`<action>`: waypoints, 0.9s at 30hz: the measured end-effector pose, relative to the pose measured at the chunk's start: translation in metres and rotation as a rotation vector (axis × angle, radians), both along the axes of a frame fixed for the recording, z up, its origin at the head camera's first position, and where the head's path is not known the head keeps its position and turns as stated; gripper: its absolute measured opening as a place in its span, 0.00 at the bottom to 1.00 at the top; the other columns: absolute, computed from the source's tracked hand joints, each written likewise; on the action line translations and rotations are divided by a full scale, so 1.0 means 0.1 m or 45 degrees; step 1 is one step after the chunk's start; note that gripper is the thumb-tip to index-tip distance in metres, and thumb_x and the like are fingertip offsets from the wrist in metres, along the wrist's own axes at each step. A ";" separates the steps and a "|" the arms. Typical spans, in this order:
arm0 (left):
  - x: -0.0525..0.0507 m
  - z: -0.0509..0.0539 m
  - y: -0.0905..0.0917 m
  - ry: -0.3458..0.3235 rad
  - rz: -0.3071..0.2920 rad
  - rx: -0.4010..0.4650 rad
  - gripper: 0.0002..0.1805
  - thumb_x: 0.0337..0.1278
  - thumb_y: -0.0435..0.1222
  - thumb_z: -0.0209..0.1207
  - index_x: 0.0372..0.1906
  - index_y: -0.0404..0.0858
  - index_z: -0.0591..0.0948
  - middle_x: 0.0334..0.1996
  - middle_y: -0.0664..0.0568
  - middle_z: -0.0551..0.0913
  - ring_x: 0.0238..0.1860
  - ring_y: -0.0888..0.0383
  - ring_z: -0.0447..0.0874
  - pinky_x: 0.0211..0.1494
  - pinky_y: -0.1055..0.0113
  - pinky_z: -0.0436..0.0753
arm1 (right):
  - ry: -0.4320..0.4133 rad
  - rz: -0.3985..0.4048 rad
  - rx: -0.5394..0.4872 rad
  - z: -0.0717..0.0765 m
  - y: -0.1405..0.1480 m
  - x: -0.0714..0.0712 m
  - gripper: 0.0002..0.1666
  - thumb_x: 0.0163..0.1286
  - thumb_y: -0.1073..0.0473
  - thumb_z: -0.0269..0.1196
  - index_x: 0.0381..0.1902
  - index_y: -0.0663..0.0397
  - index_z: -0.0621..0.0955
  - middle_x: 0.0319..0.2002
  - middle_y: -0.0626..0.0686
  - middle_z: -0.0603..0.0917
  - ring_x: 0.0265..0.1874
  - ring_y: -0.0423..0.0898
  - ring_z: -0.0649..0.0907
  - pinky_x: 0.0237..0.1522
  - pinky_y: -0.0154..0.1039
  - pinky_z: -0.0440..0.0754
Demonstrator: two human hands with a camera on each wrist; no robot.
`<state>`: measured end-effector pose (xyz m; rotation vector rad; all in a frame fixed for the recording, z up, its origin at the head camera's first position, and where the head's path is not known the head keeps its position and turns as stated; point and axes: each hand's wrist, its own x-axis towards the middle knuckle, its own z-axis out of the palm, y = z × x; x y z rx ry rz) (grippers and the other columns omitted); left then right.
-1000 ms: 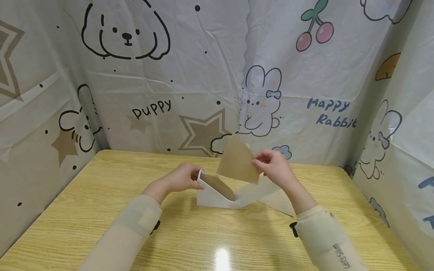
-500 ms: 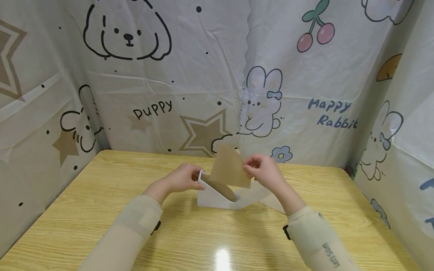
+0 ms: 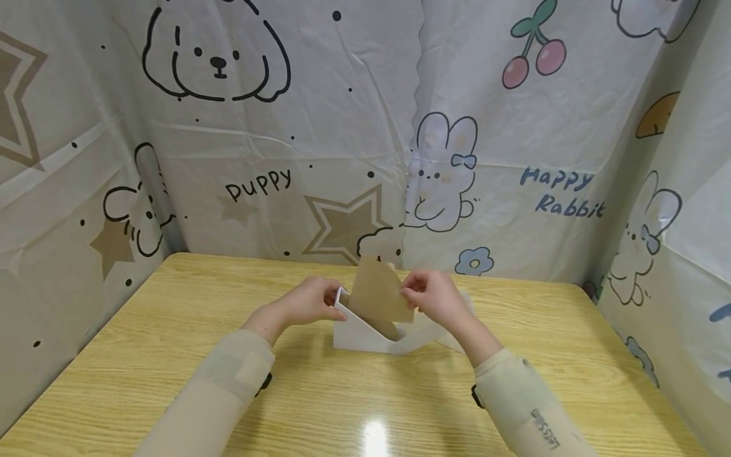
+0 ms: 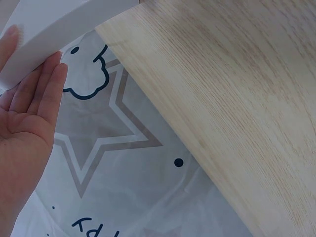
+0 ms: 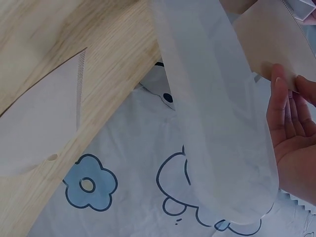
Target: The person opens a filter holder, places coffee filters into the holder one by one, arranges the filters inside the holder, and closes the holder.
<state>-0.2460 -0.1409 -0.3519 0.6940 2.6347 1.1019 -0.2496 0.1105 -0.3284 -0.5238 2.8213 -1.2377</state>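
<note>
A white box [image 3: 360, 334] with a sloping open top stands on the table. My left hand [image 3: 308, 301] grips its tall left end; in the left wrist view the fingers of the left hand [image 4: 29, 123] lie along the white wall. Between thumb and fingers, my right hand [image 3: 436, 299] pinches the right edge of a brown paper coffee filter [image 3: 374, 285] with a crimped seam. The lower part of this filter overlaps the box opening; how deep it sits cannot be told. Brown paper [image 3: 371, 315] shows inside the box.
A long whitish translucent lid [image 5: 217, 123] stretches out from the box's low right end, under my right wrist. Another coffee filter [image 5: 44, 118] lies on the wooden table [image 3: 320, 406] beside it. A printed cloth [image 3: 342, 127] hangs behind the table.
My right hand has carried the coffee filter left and down, from above the lid to the box opening. My left hand and the box have stayed in place.
</note>
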 end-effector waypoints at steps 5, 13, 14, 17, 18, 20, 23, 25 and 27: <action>-0.01 -0.01 0.00 0.003 0.001 -0.004 0.12 0.50 0.32 0.65 0.42 0.35 0.80 0.36 0.48 0.84 0.37 0.59 0.82 0.43 0.65 0.81 | 0.022 0.024 0.023 -0.03 -0.02 0.00 0.03 0.61 0.65 0.62 0.30 0.61 0.81 0.21 0.55 0.82 0.19 0.43 0.79 0.22 0.33 0.76; -0.01 -0.01 0.00 0.004 0.008 -0.011 0.14 0.50 0.32 0.66 0.43 0.34 0.80 0.36 0.48 0.84 0.38 0.58 0.82 0.44 0.65 0.81 | 0.000 0.032 0.078 -0.09 -0.07 -0.01 0.03 0.62 0.65 0.62 0.30 0.61 0.81 0.20 0.52 0.82 0.19 0.43 0.79 0.21 0.32 0.75; -0.01 -0.01 0.00 0.006 0.009 -0.010 0.14 0.50 0.32 0.66 0.43 0.34 0.80 0.36 0.48 0.84 0.38 0.58 0.82 0.44 0.65 0.81 | -0.003 0.031 0.086 -0.10 -0.08 0.00 0.03 0.62 0.65 0.62 0.30 0.61 0.81 0.20 0.52 0.82 0.19 0.42 0.78 0.21 0.32 0.75; -0.01 -0.01 0.00 0.011 0.009 -0.011 0.15 0.49 0.32 0.66 0.44 0.34 0.79 0.36 0.48 0.85 0.38 0.58 0.82 0.44 0.64 0.81 | -0.012 0.024 0.122 -0.12 -0.10 0.00 0.03 0.62 0.65 0.62 0.30 0.60 0.81 0.20 0.52 0.82 0.18 0.40 0.78 0.21 0.31 0.75; -0.01 -0.01 0.00 0.012 0.008 -0.011 0.15 0.49 0.32 0.66 0.44 0.33 0.79 0.36 0.48 0.85 0.38 0.58 0.82 0.44 0.64 0.81 | -0.016 0.023 0.130 -0.13 -0.11 0.00 0.03 0.62 0.65 0.62 0.29 0.59 0.81 0.20 0.51 0.82 0.17 0.40 0.77 0.21 0.31 0.75; -0.01 -0.01 0.01 0.014 0.008 -0.013 0.15 0.49 0.32 0.66 0.44 0.33 0.79 0.36 0.48 0.85 0.38 0.58 0.82 0.44 0.65 0.81 | -0.015 0.025 0.151 -0.14 -0.12 0.01 0.03 0.61 0.65 0.62 0.29 0.59 0.81 0.20 0.51 0.82 0.17 0.39 0.77 0.20 0.31 0.75; -0.01 0.00 0.01 0.015 0.009 -0.013 0.15 0.49 0.32 0.66 0.44 0.33 0.79 0.36 0.48 0.85 0.38 0.58 0.82 0.44 0.65 0.81 | -0.033 0.029 0.161 -0.17 -0.13 0.01 0.03 0.61 0.65 0.62 0.28 0.58 0.81 0.19 0.50 0.82 0.17 0.41 0.78 0.20 0.31 0.74; -0.01 0.00 0.00 0.012 0.009 -0.012 0.15 0.49 0.32 0.66 0.44 0.34 0.79 0.36 0.48 0.84 0.39 0.58 0.82 0.44 0.64 0.81 | -0.035 0.042 0.170 -0.18 -0.14 0.01 0.03 0.61 0.65 0.62 0.28 0.58 0.81 0.19 0.50 0.82 0.18 0.42 0.78 0.20 0.31 0.74; -0.01 -0.01 0.00 0.010 0.009 -0.009 0.15 0.50 0.32 0.66 0.43 0.34 0.79 0.37 0.48 0.84 0.39 0.57 0.82 0.45 0.64 0.81 | -0.048 0.049 0.171 -0.20 -0.15 0.01 0.03 0.61 0.65 0.62 0.28 0.58 0.80 0.20 0.50 0.82 0.19 0.43 0.79 0.20 0.31 0.74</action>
